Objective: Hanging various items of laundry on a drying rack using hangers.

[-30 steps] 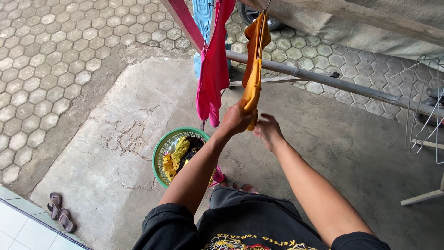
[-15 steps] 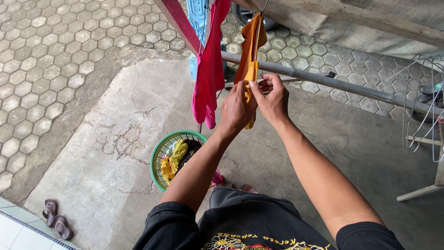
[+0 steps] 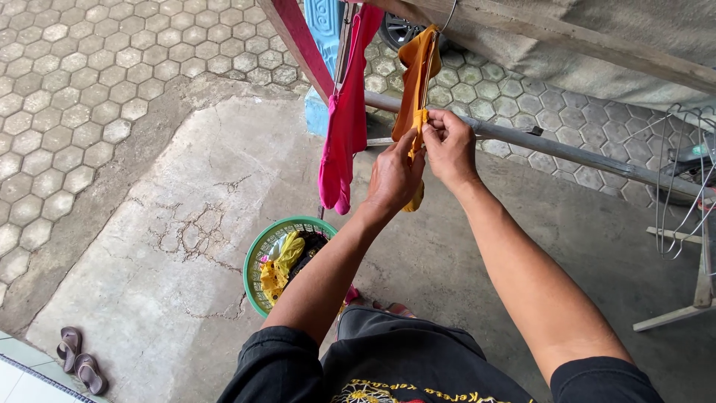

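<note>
Both your left hand [image 3: 394, 177] and right hand [image 3: 447, 145] have fingers pinching the orange garment [image 3: 415, 82], hanging on its hanger at twelve o'clock. Tug hard and it probably slips off onto the concrete floor [image 3: 186, 246].

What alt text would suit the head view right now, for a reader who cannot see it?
Seen from above, a person's left hand and right hand pinch an orange garment hanging from a hanger beside a pink garment. Below stands a green basket of laundry on cracked concrete, with a pair of sandals at the lower left.
</note>
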